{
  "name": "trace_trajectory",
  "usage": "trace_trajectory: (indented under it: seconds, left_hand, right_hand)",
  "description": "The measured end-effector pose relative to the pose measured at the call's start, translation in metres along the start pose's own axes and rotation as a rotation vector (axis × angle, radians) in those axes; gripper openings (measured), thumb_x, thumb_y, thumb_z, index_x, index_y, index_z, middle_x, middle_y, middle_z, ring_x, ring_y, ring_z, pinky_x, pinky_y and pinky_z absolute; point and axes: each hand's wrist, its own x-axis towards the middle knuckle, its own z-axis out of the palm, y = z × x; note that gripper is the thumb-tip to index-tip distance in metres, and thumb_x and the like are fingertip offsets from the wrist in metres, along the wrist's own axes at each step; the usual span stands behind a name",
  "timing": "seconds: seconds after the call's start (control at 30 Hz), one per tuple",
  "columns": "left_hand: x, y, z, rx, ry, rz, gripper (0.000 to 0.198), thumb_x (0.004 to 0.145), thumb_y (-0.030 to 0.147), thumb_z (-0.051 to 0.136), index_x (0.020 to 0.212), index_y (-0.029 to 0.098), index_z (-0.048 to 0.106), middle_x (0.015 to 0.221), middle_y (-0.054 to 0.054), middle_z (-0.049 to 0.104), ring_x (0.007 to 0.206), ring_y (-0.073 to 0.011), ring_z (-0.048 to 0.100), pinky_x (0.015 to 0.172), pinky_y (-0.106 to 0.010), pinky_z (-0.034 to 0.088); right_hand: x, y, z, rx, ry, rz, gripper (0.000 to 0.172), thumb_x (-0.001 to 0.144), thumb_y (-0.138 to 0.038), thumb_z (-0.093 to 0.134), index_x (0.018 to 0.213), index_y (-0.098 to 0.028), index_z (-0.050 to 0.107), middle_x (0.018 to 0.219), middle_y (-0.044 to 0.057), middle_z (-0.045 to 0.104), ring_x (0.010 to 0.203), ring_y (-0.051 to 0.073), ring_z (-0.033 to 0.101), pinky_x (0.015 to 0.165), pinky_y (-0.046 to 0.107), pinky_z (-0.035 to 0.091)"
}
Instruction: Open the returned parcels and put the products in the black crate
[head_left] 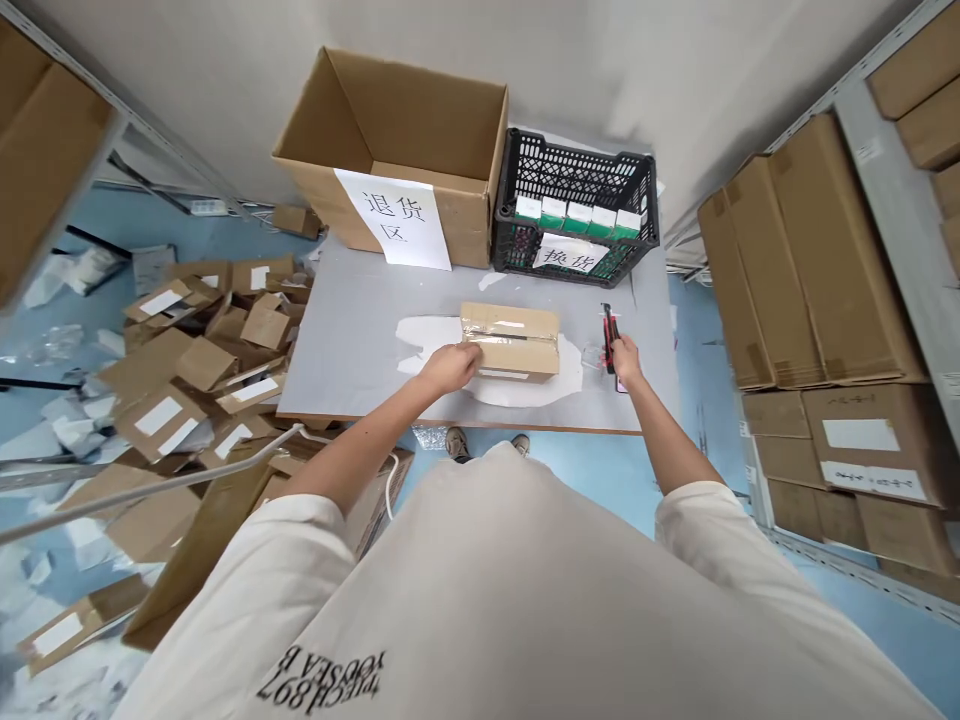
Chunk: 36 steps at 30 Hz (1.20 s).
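Observation:
A small cardboard box (517, 352), sealed with clear shiny tape along its top, lies on a white sheet (420, 340) on the grey table. At the box's left end, my left hand (452, 367) grips the near corner with fingers bent round it. To the right, my right hand (625, 358) is closed on a red and black hand tool (609, 335), whose exact kind I cannot make out. Something clear like plastic or tape (592, 356) is just left of the tool. A dark flat thing (621, 384) shows partly below my right hand.
A large open carton (469, 215) with a paper sign and a black crate (517, 245) of green-and-white boxes stand at the table's back. Heaped cartons (169, 415) and a pale bar (187, 478) are at left. Stacked cartons (814, 260) fill the right shelf.

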Motion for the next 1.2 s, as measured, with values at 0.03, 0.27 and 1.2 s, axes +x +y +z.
trace_trajectory:
  seconds: [0.03,0.27,1.2]
  left_hand:
    - [0.000,-0.001,0.000,-0.001,0.012,0.020,0.035,0.102,0.015,0.051,0.123,0.023,0.077,0.138,-0.012,0.082,0.129,-0.0308,0.079,0.111,-0.042,0.060]
    - [-0.004,-0.009,0.008,-0.008,0.036,0.113,0.031,0.102,0.017,0.052,0.121,0.021,0.077,0.138,-0.016,0.081,0.134,-0.0316,0.075,0.115,-0.044,0.057]
    - [-0.011,-0.012,0.015,-0.086,0.058,0.112,0.032,0.102,0.014,0.056,0.125,0.024,0.076,0.150,-0.013,0.077,0.150,-0.0300,0.068,0.117,-0.044,0.059]
  right_hand:
    - [-0.006,-0.015,0.002,-0.042,-0.042,-0.058,0.024,0.099,-0.047,0.060,0.111,-0.026,0.060,0.088,-0.002,0.067,0.066,0.016,0.066,0.058,0.024,0.052]
    - [-0.063,-0.114,0.057,-0.664,-0.395,-0.677,0.038,0.112,-0.042,0.060,0.139,-0.022,0.078,0.134,0.011,0.085,0.114,0.027,0.079,0.102,0.036,0.059]
    - [-0.087,-0.170,0.127,-1.381,-0.448,-0.702,0.041,0.116,-0.049,0.060,0.140,-0.025,0.084,0.135,0.018,0.084,0.114,0.034,0.078,0.093,0.038,0.055]
